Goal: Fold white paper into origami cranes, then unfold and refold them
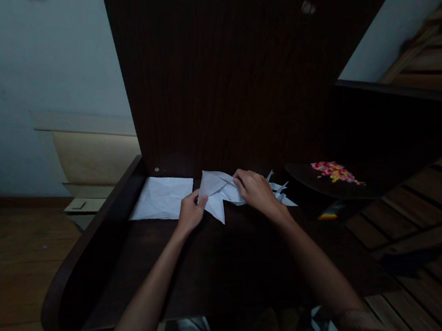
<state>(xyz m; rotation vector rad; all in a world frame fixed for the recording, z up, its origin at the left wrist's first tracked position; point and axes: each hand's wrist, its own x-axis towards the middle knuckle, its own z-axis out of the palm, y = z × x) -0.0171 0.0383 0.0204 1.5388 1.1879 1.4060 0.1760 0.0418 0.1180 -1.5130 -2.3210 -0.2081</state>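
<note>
Between my two hands is a partly folded sheet of white paper (216, 187), creased, with one pointed flap hanging toward me. My left hand (191, 210) pinches its left edge between thumb and fingers. At its right side my right hand (255, 187) grips the paper with bent fingers. A flat, creased white sheet (162, 196) lies on the dark desk just left of my left hand. Beyond my right hand sit several folded white paper shapes (285, 196) with thin points, partly hidden by that hand.
The dark wooden desk (139, 283) has a raised side board (94, 251) on the left and a tall back panel (226, 79). Small pink, red and yellow pieces (337, 171) lie on a dark surface at right. Wooden slats (418, 200) stand beyond.
</note>
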